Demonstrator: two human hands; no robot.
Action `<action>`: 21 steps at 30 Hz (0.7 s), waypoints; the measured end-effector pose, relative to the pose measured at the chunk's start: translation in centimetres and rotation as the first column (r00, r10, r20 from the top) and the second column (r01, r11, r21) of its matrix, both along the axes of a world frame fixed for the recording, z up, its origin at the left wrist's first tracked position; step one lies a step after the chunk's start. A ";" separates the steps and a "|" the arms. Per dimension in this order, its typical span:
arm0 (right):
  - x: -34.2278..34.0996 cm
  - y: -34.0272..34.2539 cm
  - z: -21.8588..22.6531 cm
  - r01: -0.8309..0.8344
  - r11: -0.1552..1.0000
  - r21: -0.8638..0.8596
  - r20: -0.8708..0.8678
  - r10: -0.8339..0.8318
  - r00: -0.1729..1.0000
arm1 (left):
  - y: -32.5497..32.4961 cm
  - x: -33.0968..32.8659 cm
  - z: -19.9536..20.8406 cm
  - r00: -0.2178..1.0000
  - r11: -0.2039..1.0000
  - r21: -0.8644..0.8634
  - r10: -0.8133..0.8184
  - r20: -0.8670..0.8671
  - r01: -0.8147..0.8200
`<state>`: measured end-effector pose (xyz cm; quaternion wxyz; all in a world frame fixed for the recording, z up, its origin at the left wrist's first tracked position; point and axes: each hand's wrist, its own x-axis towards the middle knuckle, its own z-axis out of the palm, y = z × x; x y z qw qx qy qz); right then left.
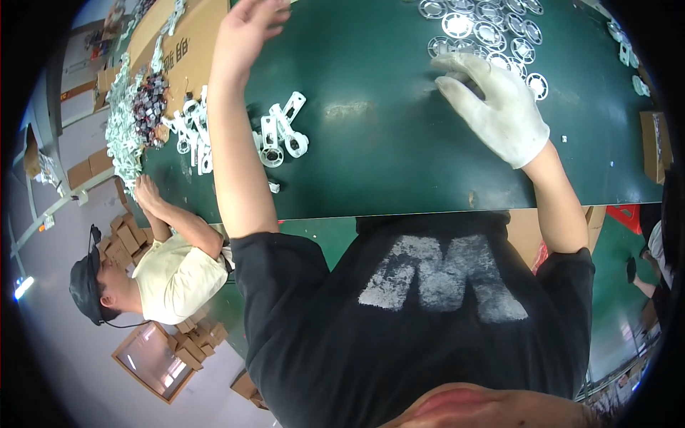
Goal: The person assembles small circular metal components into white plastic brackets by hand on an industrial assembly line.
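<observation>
My bare left hand (251,27) reaches to the far edge of the view, where part of it is cut off. Its visible fingers are spread, and I see nothing in them. A white glove covers my right hand (497,107), whose thumb stands apart from the fingers. Those fingertips lie at the near side of a cluster of silver spoked discs (489,33); whether they touch one is unclear. Between thumb and fingers nothing shows. Right of my left forearm lie several white plastic parts with ring-shaped ends (272,155) on the green table (371,157).
More white parts (191,132) lie left of my forearm. Beyond them are a heap of pale parts (125,135), small dark pieces (150,107) and a cardboard sheet (196,53). A co-worker (171,278) sits at the left. An open carton (655,146) stands at the right edge.
</observation>
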<state>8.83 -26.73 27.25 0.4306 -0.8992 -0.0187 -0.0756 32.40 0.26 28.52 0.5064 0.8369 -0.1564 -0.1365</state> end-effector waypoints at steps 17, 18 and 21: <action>-0.3 0.6 -0.5 -0.170 0.982 -0.082 -0.094 0.162 0.982 | 3.7 -18.5 -0.8 0.952 0.392 0.876 0.000 0.306 -0.281; -0.3 0.6 -0.8 -0.184 0.980 -0.077 -0.069 0.179 0.981 | 3.2 -18.4 -0.5 0.957 0.438 0.859 0.011 0.291 -0.266; -0.3 0.9 -0.9 -0.183 0.983 -0.019 -0.103 0.180 0.978 | 2.5 -18.6 -1.0 0.935 0.583 0.776 -0.075 0.346 -0.241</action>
